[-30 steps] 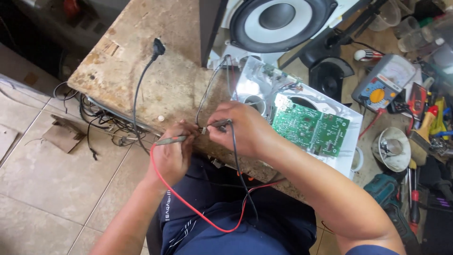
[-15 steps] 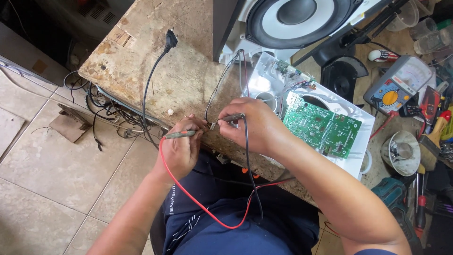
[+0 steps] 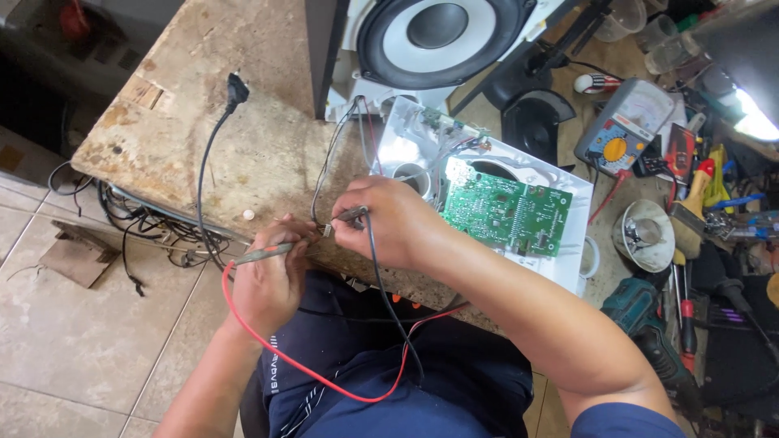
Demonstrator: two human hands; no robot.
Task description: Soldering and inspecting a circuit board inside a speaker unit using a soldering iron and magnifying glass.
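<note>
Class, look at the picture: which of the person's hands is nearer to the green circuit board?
Right. The right hand sits just left of the green circuit board, nearly touching it; the left hand is farther off, lower left, beyond the right hand.

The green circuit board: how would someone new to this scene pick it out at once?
Start at the big round speaker cone at the top of the stone bench. Below it lies an opened white plastic housing, and the green circuit board sits in it, beside the right hand. It is the only flat green rectangle there.
</note>
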